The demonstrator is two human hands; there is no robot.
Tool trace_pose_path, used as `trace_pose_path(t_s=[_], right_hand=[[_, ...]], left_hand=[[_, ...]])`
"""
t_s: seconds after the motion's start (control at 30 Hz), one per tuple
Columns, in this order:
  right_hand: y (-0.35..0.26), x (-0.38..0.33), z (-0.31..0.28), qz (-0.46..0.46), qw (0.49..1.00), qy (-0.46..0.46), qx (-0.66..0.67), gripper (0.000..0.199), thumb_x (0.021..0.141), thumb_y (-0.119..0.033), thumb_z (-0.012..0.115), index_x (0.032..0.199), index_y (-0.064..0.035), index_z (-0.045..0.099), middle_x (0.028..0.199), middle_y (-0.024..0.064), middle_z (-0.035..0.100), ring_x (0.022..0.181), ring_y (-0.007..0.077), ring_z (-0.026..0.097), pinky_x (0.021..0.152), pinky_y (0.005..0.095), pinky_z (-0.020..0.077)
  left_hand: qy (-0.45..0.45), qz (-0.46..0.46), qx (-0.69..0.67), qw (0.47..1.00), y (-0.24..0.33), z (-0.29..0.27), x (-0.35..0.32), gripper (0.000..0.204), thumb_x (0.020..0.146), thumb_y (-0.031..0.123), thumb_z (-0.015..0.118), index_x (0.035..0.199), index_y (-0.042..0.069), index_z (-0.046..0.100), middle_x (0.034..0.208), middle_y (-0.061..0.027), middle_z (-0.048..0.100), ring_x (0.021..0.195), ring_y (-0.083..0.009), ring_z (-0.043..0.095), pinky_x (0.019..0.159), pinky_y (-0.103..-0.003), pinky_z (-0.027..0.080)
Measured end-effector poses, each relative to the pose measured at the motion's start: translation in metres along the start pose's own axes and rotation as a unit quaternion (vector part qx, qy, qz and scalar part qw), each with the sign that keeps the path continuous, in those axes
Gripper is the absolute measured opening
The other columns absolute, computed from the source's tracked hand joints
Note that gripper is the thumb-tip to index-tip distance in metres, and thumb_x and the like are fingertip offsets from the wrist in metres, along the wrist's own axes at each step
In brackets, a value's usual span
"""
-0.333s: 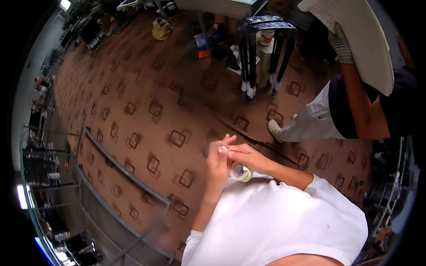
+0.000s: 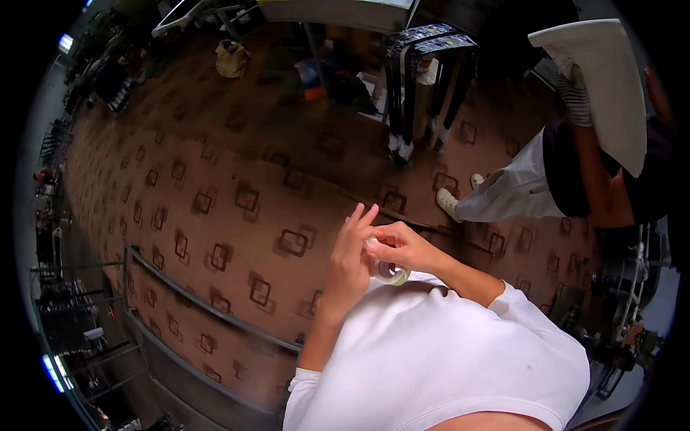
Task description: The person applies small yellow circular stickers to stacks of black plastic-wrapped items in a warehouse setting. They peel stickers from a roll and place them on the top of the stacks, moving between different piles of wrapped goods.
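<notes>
Workshop, from its metal rack (image 2: 144, 260) and wrapped black frames (image 2: 408, 93).

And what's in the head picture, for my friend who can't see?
Someone's left hand and right hand meet before a white shirt, a small tape-like roll below them. At upper right, another person on brown patterned floor holds a pale panel.

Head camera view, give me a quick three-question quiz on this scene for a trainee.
1. True or false: the left hand and the right hand are close together.
2. In the picture, what shows just below the right hand? A) a hammer; B) a ring-shaped roll; C) a pair of scissors.
3. Fill in: the floor has a pattern of overlapping rounded ____.

Key: 1. True; 2. B; 3. rectangles.
</notes>
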State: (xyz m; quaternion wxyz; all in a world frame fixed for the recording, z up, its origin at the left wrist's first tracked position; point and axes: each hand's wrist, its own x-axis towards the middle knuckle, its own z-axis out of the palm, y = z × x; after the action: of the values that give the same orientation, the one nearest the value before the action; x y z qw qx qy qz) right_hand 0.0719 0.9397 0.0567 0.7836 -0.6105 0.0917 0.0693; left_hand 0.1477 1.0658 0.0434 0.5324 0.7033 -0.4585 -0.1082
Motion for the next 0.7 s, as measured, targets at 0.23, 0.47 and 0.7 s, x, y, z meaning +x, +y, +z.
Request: trace_pose_path(t_s=[0.23, 0.47, 0.7], right_hand=[[0.0, 0.092, -0.003, -0.031, 0.989, 0.124, -0.077, 0.029, 0.091, -0.023, 0.041, 0.081, 0.0011, 0.054, 0.066, 0.0006, 0.05, 0.061, 0.0065, 0.042, 0.053, 0.0238, 0.0349], [-0.001, 0.226, -0.059, -0.038, 0.986, 0.161, -0.009, 0.034, 0.091, -0.022, 0.035, 0.072, 0.001, 0.053, 0.065, 0.003, 0.053, 0.061, 0.0089, 0.047, 0.059, 0.0247, 0.04], [0.017, 0.365, -0.164, 0.036, 0.939, 0.177, 0.293, 0.037, 0.092, -0.032, 0.036, 0.078, -0.0025, 0.053, 0.064, 0.011, 0.06, 0.056, 0.0188, 0.059, 0.053, 0.0272, 0.0479]], left_hand=[[-0.065, -0.068, -0.114, 0.989, -0.065, -0.036, 0.057, 0.035, 0.081, -0.009, 0.036, 0.115, 0.0, 0.04, 0.132, -0.021, 0.04, 0.119, -0.0258, 0.044, 0.091, -0.032, 0.04], [-0.006, -0.144, -0.13, 0.981, -0.128, -0.067, 0.152, 0.048, 0.086, 0.001, 0.044, 0.131, 0.001, 0.025, 0.137, -0.0199, 0.031, 0.12, -0.0276, 0.041, 0.098, -0.034, 0.034], [-0.037, -0.25, -0.108, 0.961, -0.221, -0.11, 0.261, 0.029, 0.087, 0.005, 0.044, 0.115, -0.002, 0.048, 0.129, -0.0156, 0.043, 0.113, -0.0227, 0.047, 0.097, -0.032, 0.036]])
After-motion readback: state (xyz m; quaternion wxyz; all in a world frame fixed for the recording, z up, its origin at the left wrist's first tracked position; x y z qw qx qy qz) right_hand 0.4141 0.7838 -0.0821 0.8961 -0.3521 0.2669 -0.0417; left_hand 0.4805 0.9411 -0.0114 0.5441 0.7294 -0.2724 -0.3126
